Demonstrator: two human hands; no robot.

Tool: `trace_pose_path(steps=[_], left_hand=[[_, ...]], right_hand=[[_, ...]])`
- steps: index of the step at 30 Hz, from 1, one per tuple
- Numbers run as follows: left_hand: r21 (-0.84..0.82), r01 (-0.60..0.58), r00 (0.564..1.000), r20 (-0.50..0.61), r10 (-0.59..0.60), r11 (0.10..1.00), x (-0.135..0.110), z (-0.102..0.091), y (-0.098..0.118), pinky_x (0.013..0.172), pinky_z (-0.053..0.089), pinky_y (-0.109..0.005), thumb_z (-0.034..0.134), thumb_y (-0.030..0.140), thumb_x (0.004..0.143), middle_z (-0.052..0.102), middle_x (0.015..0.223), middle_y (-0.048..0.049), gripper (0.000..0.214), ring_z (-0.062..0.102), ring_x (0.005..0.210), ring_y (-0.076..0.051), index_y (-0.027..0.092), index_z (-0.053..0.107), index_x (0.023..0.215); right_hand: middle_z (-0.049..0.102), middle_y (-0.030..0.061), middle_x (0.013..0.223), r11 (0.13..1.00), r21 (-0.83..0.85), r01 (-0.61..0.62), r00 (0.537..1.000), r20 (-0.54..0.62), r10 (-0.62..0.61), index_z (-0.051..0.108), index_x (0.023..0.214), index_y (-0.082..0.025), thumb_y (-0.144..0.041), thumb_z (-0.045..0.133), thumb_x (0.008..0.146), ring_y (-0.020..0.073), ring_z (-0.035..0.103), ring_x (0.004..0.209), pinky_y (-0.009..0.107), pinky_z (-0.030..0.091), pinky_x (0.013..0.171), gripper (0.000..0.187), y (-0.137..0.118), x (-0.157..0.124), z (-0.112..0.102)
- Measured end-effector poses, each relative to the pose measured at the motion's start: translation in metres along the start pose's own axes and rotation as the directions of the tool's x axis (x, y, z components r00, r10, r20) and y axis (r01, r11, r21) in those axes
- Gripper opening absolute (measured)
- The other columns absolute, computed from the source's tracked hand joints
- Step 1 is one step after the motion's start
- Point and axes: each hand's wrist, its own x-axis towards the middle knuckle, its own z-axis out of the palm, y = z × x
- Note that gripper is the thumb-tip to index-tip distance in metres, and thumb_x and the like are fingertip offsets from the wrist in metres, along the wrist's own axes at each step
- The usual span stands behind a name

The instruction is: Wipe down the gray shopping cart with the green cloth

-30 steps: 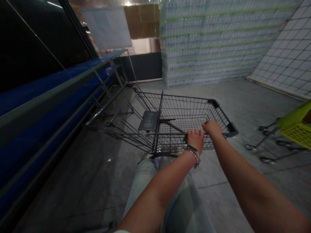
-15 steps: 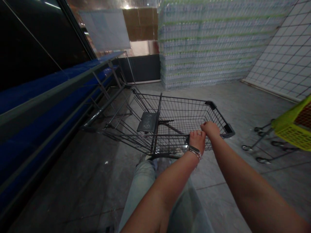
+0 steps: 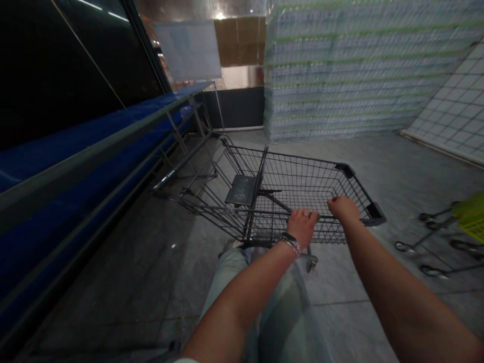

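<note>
A dark wire shopping cart (image 3: 298, 174) stands sideways in front of me, its handle to the left and its basket to the right. No goods show in the basket. My left hand (image 3: 302, 227), with a watch and bracelet at the wrist, is closed over the near top rail. Farther right, my right hand (image 3: 344, 207) is held in a fist at the same rail, its curled fingers reaching over the inside of the basket. Whether those fingers hold anything is hidden. A dark panel (image 3: 242, 189) with a printed mark sits in the cart's seat part.
Along the left runs a metal-framed rack (image 3: 113, 133) with blue surfaces. Wrapped stacks of bottles (image 3: 340, 75) rise at the back. A yellow basket cart (image 3: 471, 217) on casters stands at the right, near a white wall with a wire grid (image 3: 449, 101).
My hands have come apart: the left has slid leftward along the rail, while the right stays farther right. The whole scene has shifted right in view as my head turned.
</note>
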Motion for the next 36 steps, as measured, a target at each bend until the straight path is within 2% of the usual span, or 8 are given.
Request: trace_pose_path(steps=[7,11,14,17,19,22,30,36], left_hand=[[0.062,0.064,0.998,0.013,-0.065,0.996,-0.055,-0.034,-0.086,0.095,0.040,-0.038,0.052,0.021,0.094,0.061,0.115,-0.0089,0.038,0.054,0.105,-0.022,0.019,0.050,0.132],[0.078,0.109,0.993,0.041,-0.113,0.991,-0.079,-0.059,-0.130,0.101,0.037,-0.038,0.058,0.028,0.091,0.062,0.119,-0.0094,0.045,0.054,0.111,-0.023,0.018,0.049,0.133],[0.102,0.194,0.978,0.056,-0.201,0.976,-0.101,-0.079,-0.165,0.100,0.038,-0.039,0.059,0.031,0.091,0.063,0.118,-0.0086,0.042,0.055,0.110,-0.025,0.020,0.052,0.131],[0.148,0.308,0.948,0.032,-0.316,0.940,-0.125,-0.096,-0.202,0.102,0.036,-0.042,0.058,0.036,0.090,0.063,0.118,-0.0102,0.039,0.054,0.111,-0.028,0.021,0.055,0.126],[0.169,0.346,0.935,0.016,-0.353,0.923,-0.138,-0.104,-0.221,0.103,0.036,-0.043,0.058,0.038,0.090,0.063,0.117,-0.0108,0.037,0.054,0.111,-0.028,0.020,0.057,0.123],[0.178,0.375,0.924,0.010,-0.383,0.910,-0.145,-0.107,-0.232,0.103,0.036,-0.042,0.057,0.039,0.090,0.062,0.114,-0.0105,0.035,0.053,0.109,-0.028,0.019,0.058,0.118],[0.164,0.409,0.912,-0.042,-0.408,0.898,-0.142,-0.098,-0.223,0.109,0.031,-0.044,0.058,0.039,0.088,0.062,0.115,-0.0107,0.037,0.050,0.112,-0.029,0.017,0.057,0.119],[0.141,0.379,0.924,-0.014,-0.381,0.914,-0.146,-0.101,-0.225,0.112,0.030,-0.044,0.059,0.038,0.088,0.061,0.119,-0.0100,0.039,0.050,0.116,-0.028,0.019,0.055,0.122]], right_hand=[[0.071,0.0206,0.107,1.000,0.013,0.014,0.999,-0.034,-0.013,0.077,0.106,-0.017,-0.043,0.055,0.082,0.0334,0.067,0.103,0.043,0.053,0.087,0.041,0.004,0.004,0.004],[0.071,0.0196,0.108,1.000,0.010,-0.005,1.000,-0.017,0.006,0.076,0.109,-0.019,-0.042,0.052,0.084,0.0341,0.066,0.105,0.044,0.053,0.087,0.041,0.001,0.000,0.000],[0.071,0.0192,0.110,1.000,0.010,-0.014,1.000,-0.019,0.014,0.075,0.110,-0.020,-0.041,0.050,0.086,0.0342,0.066,0.107,0.045,0.053,0.087,0.041,-0.001,-0.004,-0.003],[0.070,0.0189,0.111,1.000,0.013,-0.010,1.000,-0.019,0.010,0.075,0.111,-0.020,-0.042,0.049,0.087,0.0341,0.065,0.108,0.044,0.053,0.088,0.042,-0.001,-0.004,-0.003],[0.070,0.0183,0.112,1.000,0.016,-0.006,1.000,-0.015,0.007,0.075,0.112,-0.020,-0.042,0.049,0.087,0.0340,0.065,0.109,0.043,0.052,0.089,0.042,-0.001,-0.004,-0.003],[0.070,0.0178,0.113,1.000,0.018,-0.016,1.000,-0.011,0.017,0.075,0.111,-0.020,-0.043,0.051,0.086,0.0330,0.065,0.109,0.043,0.052,0.090,0.042,0.000,-0.002,-0.001],[0.070,0.0185,0.111,1.000,0.015,-0.020,0.999,-0.025,0.020,0.075,0.110,-0.019,-0.041,0.050,0.086,0.0332,0.065,0.106,0.044,0.053,0.087,0.042,0.001,-0.001,0.000],[0.070,0.0192,0.111,1.000,0.005,-0.001,0.999,-0.040,0.002,0.075,0.112,-0.018,-0.043,0.050,0.087,0.0333,0.065,0.107,0.044,0.052,0.088,0.044,0.004,0.003,0.003]])
